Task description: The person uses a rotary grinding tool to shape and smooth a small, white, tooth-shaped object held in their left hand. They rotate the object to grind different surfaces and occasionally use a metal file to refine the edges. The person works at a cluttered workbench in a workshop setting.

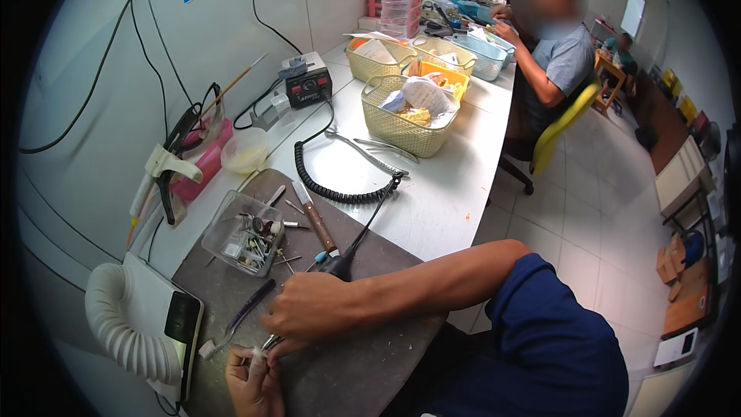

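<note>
My right hand (pixel 312 305) is closed around a rotary handpiece (pixel 338 266), whose dark rear end and coiled cord show behind the hand. Its metal tip (pixel 271 342) points down toward my left hand (pixel 252 386). The left fingers are pinched on a small pale piece (pixel 258 353) touching or very near the tip; its kind is too small to make out. Both hands are low over a dark grey work mat (pixel 363 340). Beside them lies a purple-handled brush (pixel 251 305). Farther off are a brown-handled tool (pixel 316 220) and a clear box (pixel 220 251) of small bits.
A white duct hose (pixel 116 324) and its flat housing stand at the left. Behind are a glue gun (pixel 166 170), a control box (pixel 309 81), tweezers (pixel 386 147) and a coiled cord (pixel 332 194). Woven baskets (pixel 405 135) line the far table; a co-worker (pixel 559 62) sits beyond.
</note>
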Tool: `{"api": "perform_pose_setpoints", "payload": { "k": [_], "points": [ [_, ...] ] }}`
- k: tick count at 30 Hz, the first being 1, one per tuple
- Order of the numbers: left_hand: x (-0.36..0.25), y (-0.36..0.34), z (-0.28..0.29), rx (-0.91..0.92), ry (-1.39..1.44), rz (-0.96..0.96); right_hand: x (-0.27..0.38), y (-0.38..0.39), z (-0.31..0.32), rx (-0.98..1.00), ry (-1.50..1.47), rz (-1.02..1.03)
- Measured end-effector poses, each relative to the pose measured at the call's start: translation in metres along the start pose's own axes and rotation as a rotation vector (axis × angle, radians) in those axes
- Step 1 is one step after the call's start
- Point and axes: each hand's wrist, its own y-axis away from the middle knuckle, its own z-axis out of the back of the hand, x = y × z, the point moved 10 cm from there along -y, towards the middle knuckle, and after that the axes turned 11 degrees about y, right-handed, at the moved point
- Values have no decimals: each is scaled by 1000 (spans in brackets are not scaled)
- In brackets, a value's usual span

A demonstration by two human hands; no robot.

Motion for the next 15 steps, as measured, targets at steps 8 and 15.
{"api": "perform_pose_setpoints", "payload": {
  "k": [8,15],
  "points": [
    [-6,-2,-18,97,97,-85,7,4,17,-116,39,82],
    [-13,3,-29,-127,-52,-44,10,10,30,-320,2,113]
  ]
}}
